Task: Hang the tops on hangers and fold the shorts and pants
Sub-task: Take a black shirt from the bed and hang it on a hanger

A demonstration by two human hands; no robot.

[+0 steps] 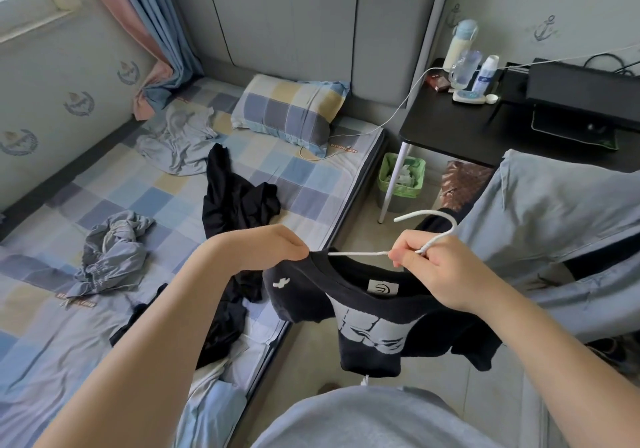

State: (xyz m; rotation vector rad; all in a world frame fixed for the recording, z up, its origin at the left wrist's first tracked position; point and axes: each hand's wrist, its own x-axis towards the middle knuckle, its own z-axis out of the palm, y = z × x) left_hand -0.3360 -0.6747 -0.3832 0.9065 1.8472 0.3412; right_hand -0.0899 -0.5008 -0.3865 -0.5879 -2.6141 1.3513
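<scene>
Right hand (436, 271) fingers (410, 260) pinch the one white hanger (360, 254) just under its hook. The left hand (273, 245) curls tight on the shoulder of the one black top (367, 326), held in the air over the floor beside the bed (304, 177). On the bed lie a grey piece (180, 139), a crumpled grey piece (110, 250), black clothes (239, 202) and one pillow (287, 112). A black tabletop (450, 132) stands to the right, with one green bin (401, 177) under it.
</scene>
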